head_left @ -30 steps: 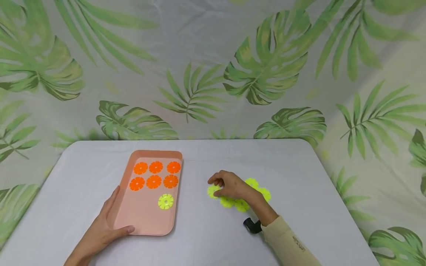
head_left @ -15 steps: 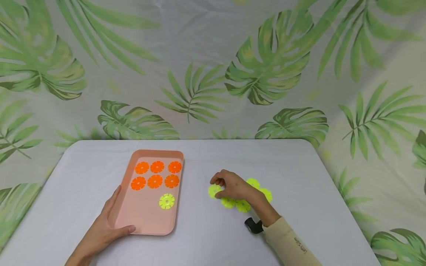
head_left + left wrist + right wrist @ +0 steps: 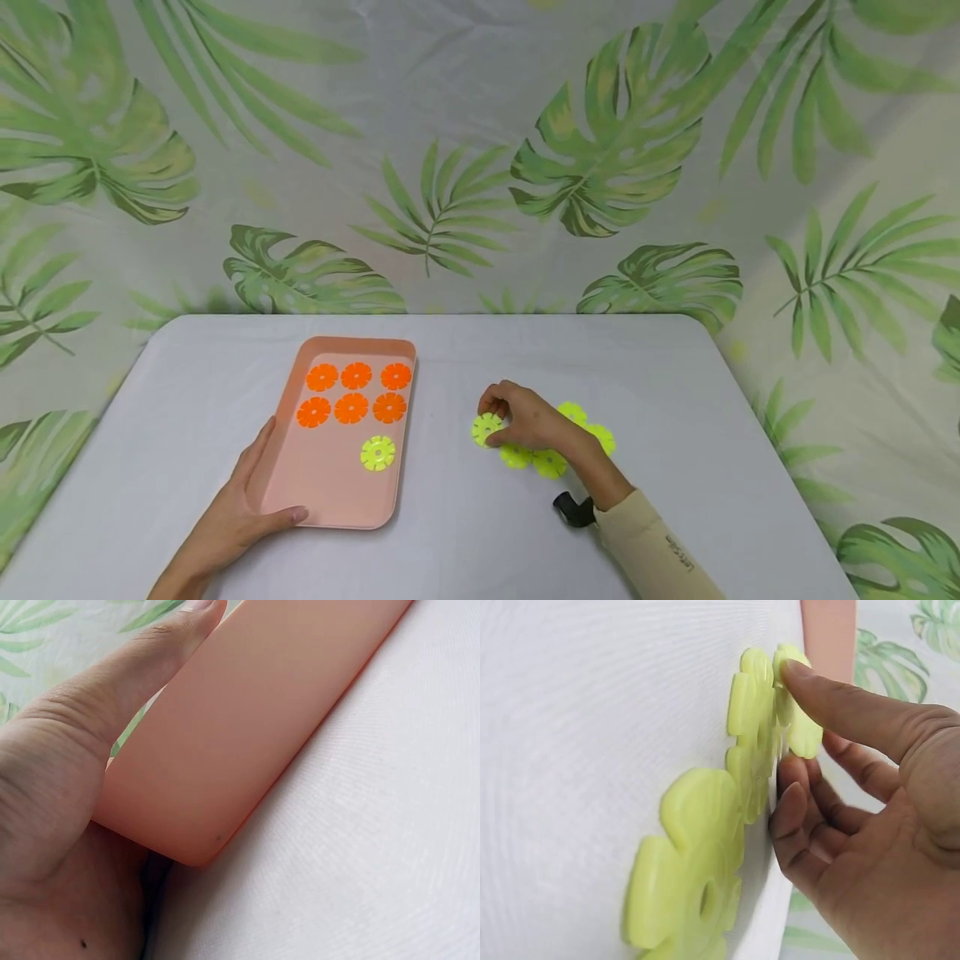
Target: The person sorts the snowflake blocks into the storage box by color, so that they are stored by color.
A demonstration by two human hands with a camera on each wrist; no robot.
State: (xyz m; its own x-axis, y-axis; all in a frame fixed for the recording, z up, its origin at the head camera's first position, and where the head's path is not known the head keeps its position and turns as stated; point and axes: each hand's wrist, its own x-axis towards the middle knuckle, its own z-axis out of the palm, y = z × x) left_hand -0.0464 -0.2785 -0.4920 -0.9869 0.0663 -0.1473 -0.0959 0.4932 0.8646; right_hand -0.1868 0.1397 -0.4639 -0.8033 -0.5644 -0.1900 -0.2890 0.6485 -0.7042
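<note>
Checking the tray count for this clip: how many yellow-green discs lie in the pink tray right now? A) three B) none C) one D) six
C: a single yellow-green disc lies in the pink tray, below six orange discs; the other yellow-green ones are on the table by the right hand.

Peach tray (image 3: 330, 492), orange discs (image 3: 351, 407), yellow-green discs (image 3: 550, 463), leaf-print backdrop (image 3: 480, 150)
</note>
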